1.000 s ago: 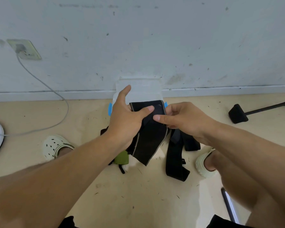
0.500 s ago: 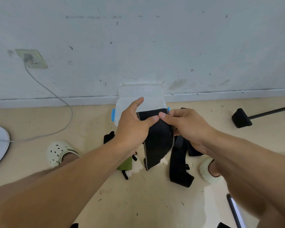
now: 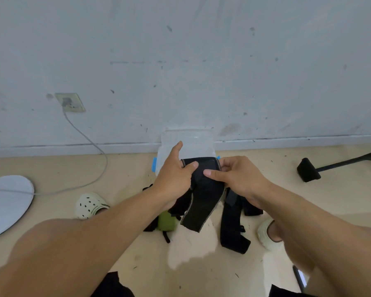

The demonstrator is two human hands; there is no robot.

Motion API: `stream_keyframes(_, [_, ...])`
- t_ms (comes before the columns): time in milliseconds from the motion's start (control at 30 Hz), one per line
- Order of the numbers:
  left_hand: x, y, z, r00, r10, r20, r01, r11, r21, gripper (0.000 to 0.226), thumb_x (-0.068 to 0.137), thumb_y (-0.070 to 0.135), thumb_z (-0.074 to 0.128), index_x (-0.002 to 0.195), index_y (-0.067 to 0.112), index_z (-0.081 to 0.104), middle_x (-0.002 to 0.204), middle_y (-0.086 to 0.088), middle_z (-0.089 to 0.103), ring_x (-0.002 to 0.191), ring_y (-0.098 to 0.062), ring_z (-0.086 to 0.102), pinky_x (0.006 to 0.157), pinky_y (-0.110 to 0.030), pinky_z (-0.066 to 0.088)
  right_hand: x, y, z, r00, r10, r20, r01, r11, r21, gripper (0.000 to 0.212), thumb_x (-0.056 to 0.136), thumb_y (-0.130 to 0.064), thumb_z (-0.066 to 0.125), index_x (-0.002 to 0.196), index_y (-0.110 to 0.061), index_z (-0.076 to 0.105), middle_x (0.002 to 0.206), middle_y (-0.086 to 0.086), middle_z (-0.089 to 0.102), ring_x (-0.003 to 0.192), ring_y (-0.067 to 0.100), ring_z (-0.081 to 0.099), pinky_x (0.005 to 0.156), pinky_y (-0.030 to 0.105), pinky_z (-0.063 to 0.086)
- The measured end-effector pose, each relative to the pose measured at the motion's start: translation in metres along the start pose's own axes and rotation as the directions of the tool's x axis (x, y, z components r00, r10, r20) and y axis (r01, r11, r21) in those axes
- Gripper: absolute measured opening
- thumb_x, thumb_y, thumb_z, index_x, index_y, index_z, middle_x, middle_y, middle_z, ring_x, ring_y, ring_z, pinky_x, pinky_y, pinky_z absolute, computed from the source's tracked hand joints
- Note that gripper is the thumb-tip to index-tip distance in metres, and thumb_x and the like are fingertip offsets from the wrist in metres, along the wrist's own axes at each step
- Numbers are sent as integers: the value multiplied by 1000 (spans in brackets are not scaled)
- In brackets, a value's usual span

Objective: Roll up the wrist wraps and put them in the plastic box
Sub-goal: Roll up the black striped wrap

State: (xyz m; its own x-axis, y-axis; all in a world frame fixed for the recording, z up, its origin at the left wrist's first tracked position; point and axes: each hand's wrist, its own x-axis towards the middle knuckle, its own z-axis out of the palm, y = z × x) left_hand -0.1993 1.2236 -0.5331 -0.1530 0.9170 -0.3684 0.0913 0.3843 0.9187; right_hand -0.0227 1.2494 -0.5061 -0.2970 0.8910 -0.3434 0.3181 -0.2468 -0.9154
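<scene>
At frame centre, black fabric wrist wrap (image 3: 204, 189) pinched by left hand (image 3: 175, 175) and right hand (image 3: 237, 179), thumbs clamped on it, before clear plastic box (image 3: 187, 139).

Beige floor (image 3: 73, 168): plastic box (image 3: 189, 140), black wraps (image 3: 231, 228), green wrap (image 3: 167, 221), cable (image 3: 90, 183).

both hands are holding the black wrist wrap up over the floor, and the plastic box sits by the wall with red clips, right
Not quite: the clips are blue, not red. The head view shows both the left hand and right hand holding the black wrist wrap above the floor, with the plastic box by the wall.
</scene>
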Motion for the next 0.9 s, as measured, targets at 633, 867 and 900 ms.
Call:
stream_keyframes(633, [5, 40, -20, 976, 213, 51, -217, 973, 84, 81, 93, 38, 68, 157, 56, 21, 156, -9, 52, 143, -24, 51, 118, -45, 43, -4, -42, 7, 999, -6, -54, 13, 992, 123, 42, 99, -48, 63, 89, -8, 71, 93, 7, 80, 75, 15, 74, 66, 26, 56])
stream_keyframes(867, [19, 56, -29, 970, 222, 98, -232, 967, 105, 95, 93, 26, 68, 165, 41, 8, 115, -17, 75, 107, -29, 74, 104, -53, 54, 8, -49, 5, 999, 40, -35, -28, 953, 300, 29, 95, -34, 73, 74, -18, 61, 79, -1, 73, 68, 12, 67, 61, 24, 52])
stream_keyframes(900, [20, 58, -30, 971, 218, 95, -227, 969, 97, 97, 91, 26, 69, 165, 40, 7, 117, -18, 75, 108, -29, 74, 105, -53, 54, 12, -50, 4, 999, 46, -19, -38, 951, 306, 28, 95, -33, 73, 75, -19, 61, 80, -1, 73, 70, 12, 67, 63, 24, 52])
